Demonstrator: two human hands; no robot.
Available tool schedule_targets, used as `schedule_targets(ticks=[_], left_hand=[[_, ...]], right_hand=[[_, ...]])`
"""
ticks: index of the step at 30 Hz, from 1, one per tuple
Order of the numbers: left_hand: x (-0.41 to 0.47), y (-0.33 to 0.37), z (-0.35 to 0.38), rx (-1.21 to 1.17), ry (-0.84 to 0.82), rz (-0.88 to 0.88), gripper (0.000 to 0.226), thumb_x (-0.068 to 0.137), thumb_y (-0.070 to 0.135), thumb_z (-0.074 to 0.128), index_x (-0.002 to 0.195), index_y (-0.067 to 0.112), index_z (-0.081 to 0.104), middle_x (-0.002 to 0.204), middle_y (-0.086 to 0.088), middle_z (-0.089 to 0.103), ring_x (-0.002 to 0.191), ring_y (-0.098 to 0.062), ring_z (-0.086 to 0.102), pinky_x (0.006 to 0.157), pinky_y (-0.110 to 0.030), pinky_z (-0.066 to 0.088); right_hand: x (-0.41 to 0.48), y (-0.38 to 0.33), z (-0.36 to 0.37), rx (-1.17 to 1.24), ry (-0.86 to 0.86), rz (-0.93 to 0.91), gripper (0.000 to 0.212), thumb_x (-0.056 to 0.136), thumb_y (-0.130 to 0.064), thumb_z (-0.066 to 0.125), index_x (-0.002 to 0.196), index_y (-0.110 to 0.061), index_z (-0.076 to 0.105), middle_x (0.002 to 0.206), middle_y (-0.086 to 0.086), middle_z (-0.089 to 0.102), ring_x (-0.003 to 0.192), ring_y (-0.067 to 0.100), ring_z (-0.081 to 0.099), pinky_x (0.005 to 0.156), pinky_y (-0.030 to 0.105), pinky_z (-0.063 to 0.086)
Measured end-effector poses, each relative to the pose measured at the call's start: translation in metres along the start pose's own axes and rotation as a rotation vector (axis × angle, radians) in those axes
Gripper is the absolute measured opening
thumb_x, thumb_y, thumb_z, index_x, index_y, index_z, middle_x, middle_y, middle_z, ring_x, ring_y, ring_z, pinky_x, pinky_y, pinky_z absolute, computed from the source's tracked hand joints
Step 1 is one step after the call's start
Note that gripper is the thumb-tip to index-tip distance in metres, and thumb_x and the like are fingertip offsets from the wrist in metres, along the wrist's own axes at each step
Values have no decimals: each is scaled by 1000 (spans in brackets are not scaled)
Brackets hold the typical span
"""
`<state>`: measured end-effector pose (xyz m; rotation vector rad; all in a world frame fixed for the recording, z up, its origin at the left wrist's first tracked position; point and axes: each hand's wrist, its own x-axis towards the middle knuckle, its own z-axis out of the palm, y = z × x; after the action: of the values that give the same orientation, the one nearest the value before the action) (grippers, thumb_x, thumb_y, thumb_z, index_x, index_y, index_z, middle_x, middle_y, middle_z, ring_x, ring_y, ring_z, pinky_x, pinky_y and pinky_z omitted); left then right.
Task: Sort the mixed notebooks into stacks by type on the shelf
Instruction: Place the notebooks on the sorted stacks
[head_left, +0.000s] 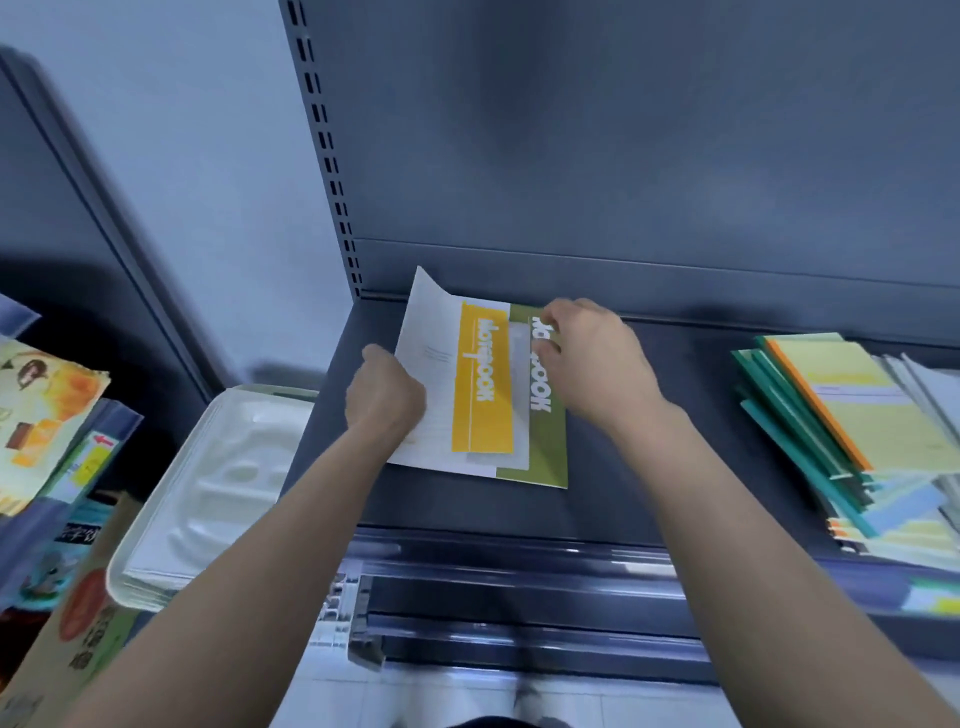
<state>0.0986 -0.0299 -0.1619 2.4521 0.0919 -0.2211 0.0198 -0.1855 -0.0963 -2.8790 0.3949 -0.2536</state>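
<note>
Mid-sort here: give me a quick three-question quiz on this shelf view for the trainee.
1. True or false: the yellow notebook lies on top of the green notebook.
2. Which hand touches the green cover? A left hand B right hand
3. On which side of the shelf does the unsorted pile sit?

Key: 1 true. 2 B. 3 the right side.

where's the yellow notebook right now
In the head view the yellow notebook lies on the shelf near its left end, atop a green notebook, between the left hand and right hand.
</note>
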Motion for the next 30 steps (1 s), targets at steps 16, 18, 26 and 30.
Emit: schedule_targets(ticks=[16,18,26,30], left_hand=[[-21,-59,-91,-273,251,-35,13,92,2,40,102,9,35,95,0,46,81,-23,45,43,-23,27],[-21,-63,-96,-281,268,-33,13,93,3,40,104,9,37,94,0,46,80,-23,45,43,-24,27],[-23,-70,-103,-305,273,22,12,93,5,42,104,8,38,77,7,43,78,-23,47,46,-26,30],[-25,-63,-107,-335,241,76,12,94,9,43,105,9,39,77,6,42,75,-22,46,46,-26,30]], right_hand=[[42,-56,88,74,-271,453,77,78,-47,67,131,0,37,133,18,38,124,33,35,94,41,39],[48,-59,90,65,-286,492,84,74,-49,70,133,1,36,133,18,39,123,33,36,93,39,39],[47,-50,97,307,-214,655,50,79,-30,64,120,-7,50,129,14,47,117,33,44,96,38,40],[32,-48,82,472,-73,643,35,94,-19,48,127,-7,41,132,15,35,119,33,41,90,36,41]])
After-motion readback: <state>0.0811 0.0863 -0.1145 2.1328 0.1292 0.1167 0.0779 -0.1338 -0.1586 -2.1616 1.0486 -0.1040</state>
